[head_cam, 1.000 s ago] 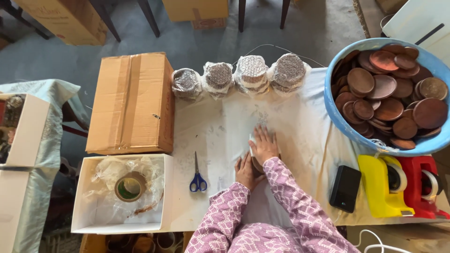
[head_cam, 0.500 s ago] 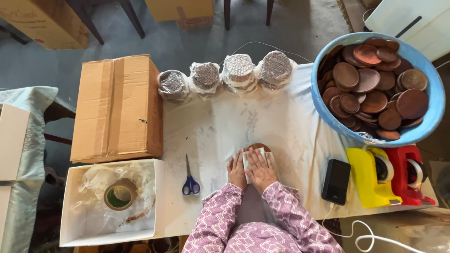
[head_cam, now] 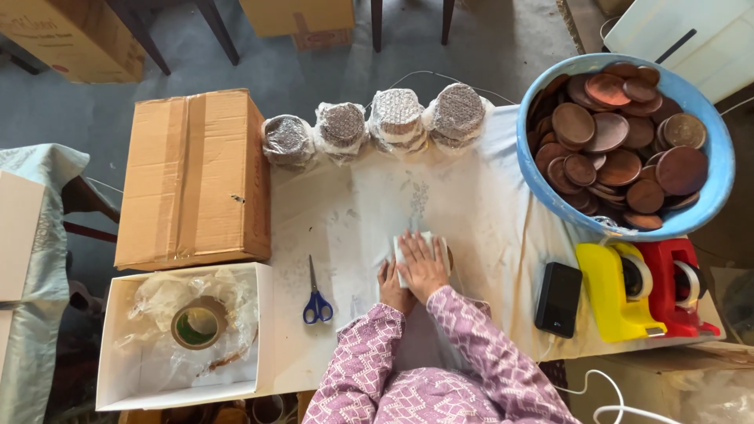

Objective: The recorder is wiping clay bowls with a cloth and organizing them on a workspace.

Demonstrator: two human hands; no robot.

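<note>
My right hand point(head_cam: 422, 267) lies flat, fingers spread, on a white sheet of paper point(head_cam: 404, 249) folded over a brown round disc point(head_cam: 448, 258), only an edge of which shows at the right. My left hand point(head_cam: 390, 287) rests beside it at the wrap's near left edge, touching the paper. Both hands press on the white cloth-covered table point(head_cam: 487, 212). Whether the left hand grips the paper I cannot tell.
Several bubble-wrapped stacks point(head_cam: 397, 118) line the table's far edge. A blue tub point(head_cam: 530, 169) of brown discs stands at right, with yellow point(head_cam: 616, 294) and red point(head_cam: 675, 290) tape dispensers and a black device point(head_cam: 558, 299). Blue scissors point(head_cam: 316, 301), a cardboard box point(head_cam: 196, 177) and a white box with a tape roll point(head_cam: 196, 326) lie left.
The paper has been folded further over the disc, covering its top. My right hand shifted up onto the wrap; the left hand slid to its near left edge.
</note>
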